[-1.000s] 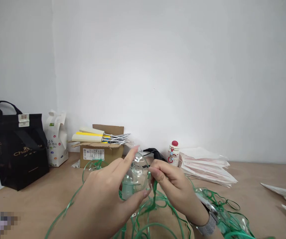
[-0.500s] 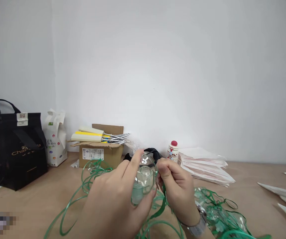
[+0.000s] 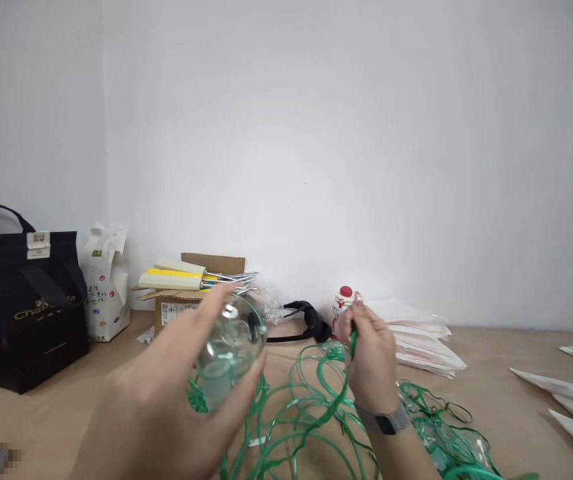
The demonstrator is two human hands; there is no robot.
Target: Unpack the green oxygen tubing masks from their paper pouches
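Observation:
My left hand [image 3: 176, 393] grips a clear, green-tinted oxygen mask [image 3: 234, 337], fingers on top and thumb below. To its right, my right hand [image 3: 372, 357], with a watch on the wrist, pinches the end of a green elastic strap [image 3: 334, 405]. The strap hangs down from the fingers in a loose curve; where its other end goes is not clear. Loops of green tubing [image 3: 311, 437] lie on the table below and between both hands. A pile of more clear masks with green straps [image 3: 449, 427] is at the right of my right wrist.
A cardboard box [image 3: 166, 312] of metal-shafted tools stands behind my left hand. Black headphones [image 3: 311, 323], a red-capped bottle [image 3: 344, 303] and stacked white packets [image 3: 424, 340] line the wall. A black bag [image 3: 26, 320] and white paper bag [image 3: 109, 287] stand left. More packets [image 3: 561, 383] lie right.
My hands have moved apart. The left has carried the mask to the left, while the right has shifted right and slightly up, drawing the green strap away from the mask.

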